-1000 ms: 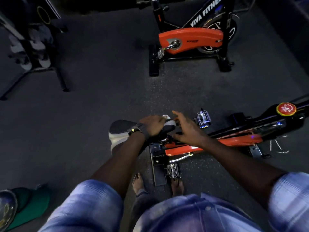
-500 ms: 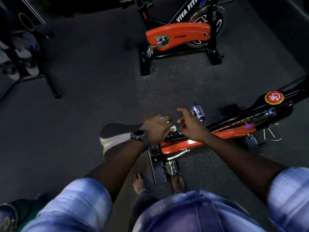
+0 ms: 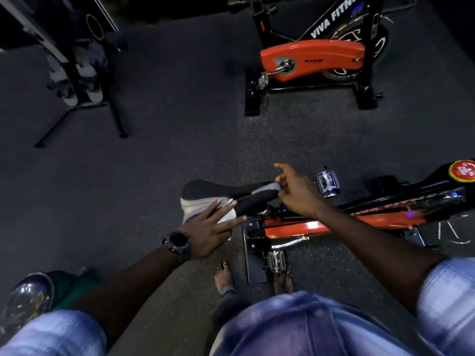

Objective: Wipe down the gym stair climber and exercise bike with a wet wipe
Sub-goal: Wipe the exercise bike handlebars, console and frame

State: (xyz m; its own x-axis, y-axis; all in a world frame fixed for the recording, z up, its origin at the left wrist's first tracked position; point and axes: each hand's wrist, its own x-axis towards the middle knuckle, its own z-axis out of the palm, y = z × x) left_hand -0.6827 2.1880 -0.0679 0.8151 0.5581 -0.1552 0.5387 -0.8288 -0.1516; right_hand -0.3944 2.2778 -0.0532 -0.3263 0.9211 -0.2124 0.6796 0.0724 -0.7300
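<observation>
Here the left hand [image 3: 208, 232] lies flat with straight fingers, pressing a thin white wet wipe [image 3: 227, 216] against the black-and-grey padded bike saddle [image 3: 218, 195]. The right hand [image 3: 295, 192] pinches the saddle's nose. The wipe looks limp and slippery, so a flat palm probably suits it best.

The near exercise bike [image 3: 334, 222] runs off the right edge, so its front end and handlebars are out of sight; the red knob [image 3: 462, 170] on it is clipped there too. The left hand [image 3: 210, 227] lies flat over a white patch at the saddle's [image 3: 205, 194] wide end, and whether that patch is a wipe or part of the saddle cannot be told. The right hand [image 3: 295, 191] covers the saddle's narrow tip. The far bike [image 3: 313, 60] is cut by the top edge, its lettering ending mid-word. A dark rack [image 3: 77, 73] at the top left corner is too dim to identify. The sleeves along the bottom edge are blurred.
</observation>
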